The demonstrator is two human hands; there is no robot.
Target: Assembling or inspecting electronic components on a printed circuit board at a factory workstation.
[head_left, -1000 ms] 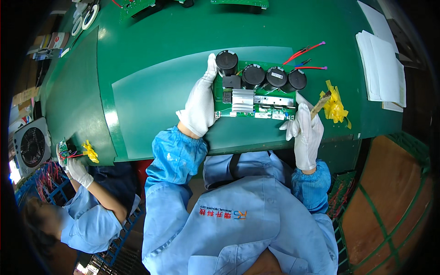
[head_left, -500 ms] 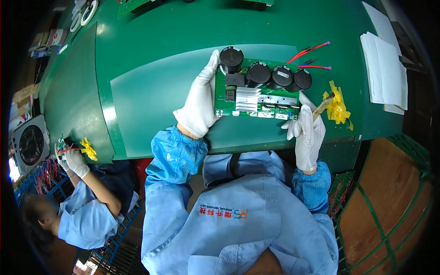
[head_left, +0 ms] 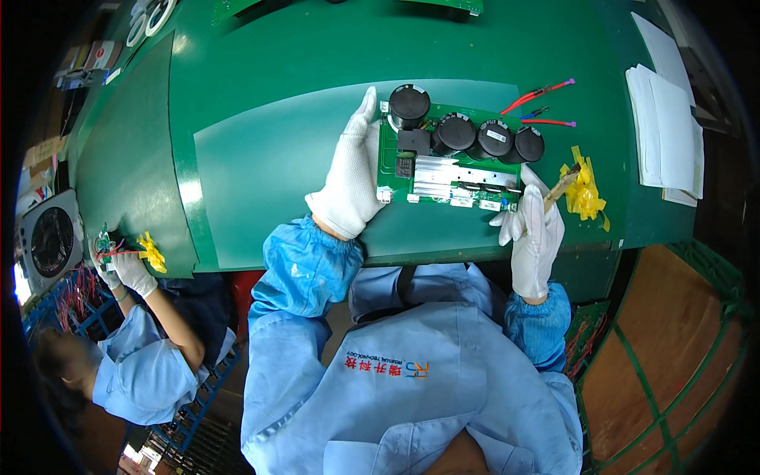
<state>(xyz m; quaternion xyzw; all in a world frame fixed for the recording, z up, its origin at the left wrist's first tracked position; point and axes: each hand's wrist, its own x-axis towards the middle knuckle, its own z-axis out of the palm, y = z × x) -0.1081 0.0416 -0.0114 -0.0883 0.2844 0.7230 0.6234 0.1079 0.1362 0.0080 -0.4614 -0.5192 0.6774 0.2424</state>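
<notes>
A green circuit board (head_left: 388, 162) is held slightly tilted over the table. It carries several large black cylindrical capacitors (head_left: 454, 133) along its far side and a silver finned heatsink (head_left: 434, 176) nearer me. My left hand (head_left: 348, 172), in a white dotted glove, grips the board's left edge, with the fingers partly hidden by it. My right hand (head_left: 535, 233), gloved in white, is at the near right corner, with fingers bent against the board. A brown stick-like piece (head_left: 560, 188) lies between that hand and a yellow tape bundle (head_left: 586, 190); whether the hand touches it, I cannot tell.
Red wires (head_left: 546, 89) with purple ends stick out beyond the board's far right. White papers (head_left: 663, 131) lie on the right of the green table (head_left: 301, 55). At left, a co-worker's gloved hands (head_left: 131, 273) work near a fan (head_left: 54, 233). More boards (head_left: 443, 6) lie at the far edge.
The board and both hands have shifted very slightly to the right, with the whole view shifting a little too. My grip looks the same.
</notes>
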